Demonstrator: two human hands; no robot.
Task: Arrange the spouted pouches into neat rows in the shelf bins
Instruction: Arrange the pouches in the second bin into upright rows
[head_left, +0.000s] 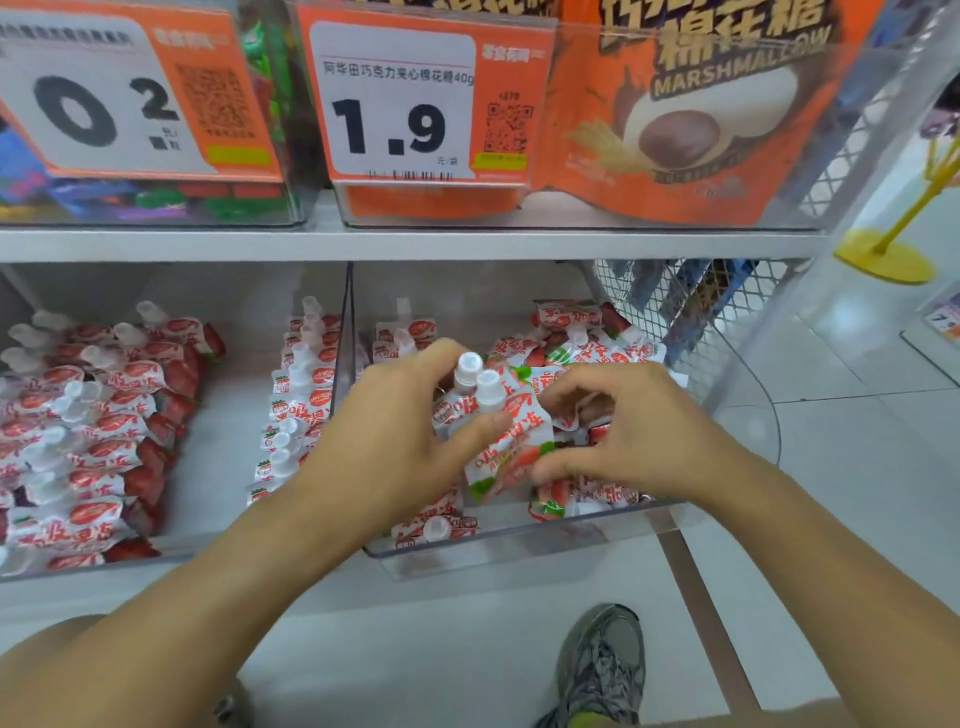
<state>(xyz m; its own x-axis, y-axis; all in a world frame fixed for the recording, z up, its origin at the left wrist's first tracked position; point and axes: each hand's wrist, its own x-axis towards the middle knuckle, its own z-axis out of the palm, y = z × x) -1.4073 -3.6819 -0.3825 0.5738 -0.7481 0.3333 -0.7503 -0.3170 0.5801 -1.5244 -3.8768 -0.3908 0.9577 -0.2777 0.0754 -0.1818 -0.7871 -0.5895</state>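
Head view shows the shelf (415, 244) with two clear bins below it: the left bin (234, 467) already holds pouches in rows, while the right bin (519, 540) still carries a loose heap (587, 338). Over that heap, both forearms reach forward. The left hand (384, 441) clamps its grip on upright spouted pouches (498, 431), apparently gathering them into a row, while the right hand (628, 431) pinches their lower edge.

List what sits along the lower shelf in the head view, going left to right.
Messy pile of pouches → neat row of pouches → clear bin divider → left hand → held pouches → right hand → wire mesh side panel.
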